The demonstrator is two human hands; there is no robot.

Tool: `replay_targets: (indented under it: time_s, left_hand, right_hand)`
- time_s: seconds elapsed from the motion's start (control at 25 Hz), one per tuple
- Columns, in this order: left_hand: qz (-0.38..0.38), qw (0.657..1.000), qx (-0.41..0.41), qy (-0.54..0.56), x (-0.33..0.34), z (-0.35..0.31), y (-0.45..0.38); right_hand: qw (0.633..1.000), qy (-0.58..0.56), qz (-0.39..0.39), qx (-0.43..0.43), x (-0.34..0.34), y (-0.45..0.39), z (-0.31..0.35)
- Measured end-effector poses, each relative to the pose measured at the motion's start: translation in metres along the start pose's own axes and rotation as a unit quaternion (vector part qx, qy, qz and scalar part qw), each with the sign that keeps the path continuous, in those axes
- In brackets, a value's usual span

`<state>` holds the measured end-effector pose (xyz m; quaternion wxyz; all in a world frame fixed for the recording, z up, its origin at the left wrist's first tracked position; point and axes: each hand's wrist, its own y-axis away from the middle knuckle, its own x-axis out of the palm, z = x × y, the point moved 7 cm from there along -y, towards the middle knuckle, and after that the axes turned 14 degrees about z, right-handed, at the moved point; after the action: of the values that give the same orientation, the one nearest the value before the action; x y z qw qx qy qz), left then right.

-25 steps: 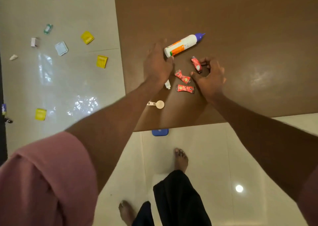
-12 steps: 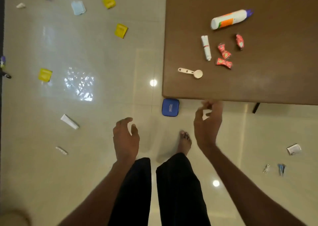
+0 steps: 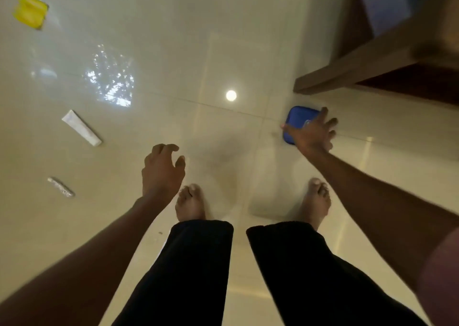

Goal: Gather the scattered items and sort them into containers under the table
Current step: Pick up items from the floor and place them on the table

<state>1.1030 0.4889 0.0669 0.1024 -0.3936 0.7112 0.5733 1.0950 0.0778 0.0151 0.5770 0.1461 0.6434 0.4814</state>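
Observation:
A small blue case (image 3: 295, 119) lies on the pale tiled floor just below the brown table's corner (image 3: 347, 75). My right hand (image 3: 314, 133) is stretched over it with fingers spread, covering its right part; whether it touches the case is unclear. My left hand (image 3: 161, 169) hangs over the floor with loosely curled fingers, holding nothing. A white tube (image 3: 81, 128), a thin silver strip (image 3: 60, 187) and a yellow packet (image 3: 30, 10) lie scattered on the floor to the left.
My two bare feet (image 3: 190, 201) stand on the tiles below the hands. The table's edge and underside fill the upper right, with something blue (image 3: 382, 5) beneath it. Ceiling light glare (image 3: 231, 95) shows on the floor.
The view dropped from the tabletop to the floor. Both hands left the table; my right hand has reached down over the blue case, and my left hand has lowered beside my leg.

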Motion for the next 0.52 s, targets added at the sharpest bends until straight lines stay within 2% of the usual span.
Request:
replay_targets:
  time_s: [0.12,0.2,0.28,0.32,0.44,0.52]
  left_hand:
    - [-0.001,1.000,-0.017,0.001,0.018,0.060,-0.039]
    - [-0.014,0.999,-0.035,0.004,0.019,0.094,-0.052]
    - [-0.033,0.997,-0.064,0.009,0.012,0.123,-0.062]
    - [-0.045,0.996,-0.078,0.011,0.007,0.135,-0.067]
    - [-0.083,0.989,-0.115,0.033,-0.010,0.169,-0.086]
    - [-0.112,0.982,-0.142,0.058,-0.024,0.185,-0.103]
  right_hand:
    - [0.998,-0.023,0.012,0.063,0.038,-0.051,-0.009]
    - [0.999,0.008,-0.034,0.039,0.056,-0.053,-0.004]
    - [0.994,0.059,-0.079,-0.038,0.076,-0.040,0.017]
    - [0.990,0.077,-0.076,-0.091,0.091,-0.030,0.035]
    - [0.962,0.111,-0.020,-0.250,0.148,-0.002,0.100]
    - [0.939,0.130,-0.007,-0.319,0.178,0.012,0.145]
